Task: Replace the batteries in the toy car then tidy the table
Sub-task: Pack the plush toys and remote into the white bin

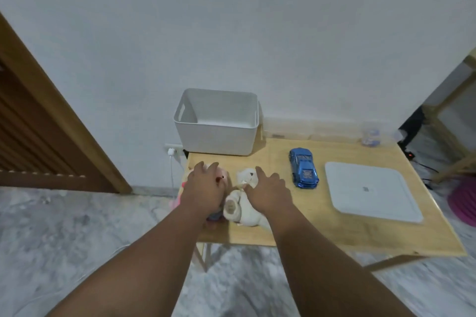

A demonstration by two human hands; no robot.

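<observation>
A shiny blue toy car (304,168) stands on its wheels on the wooden table (322,226), right of the middle. At the table's left end lie two plush toys. My left hand (203,190) rests with spread fingers on the pink plush toy (223,175), which it mostly hides. My right hand (268,192) lies with spread fingers over the cream teddy bear (240,203). A white storage bin (217,123) stands open at the back left corner; what shows of its inside is bare. Two small blue-topped items (371,137) sit at the back right, too blurred to identify.
A flat white square lid (371,190) lies on the right part of the table. A wall socket with a white plug and cable (171,153) is left of the table. A wooden door (46,123) stands at the left; a wooden frame and a pink object (463,201) are at the right.
</observation>
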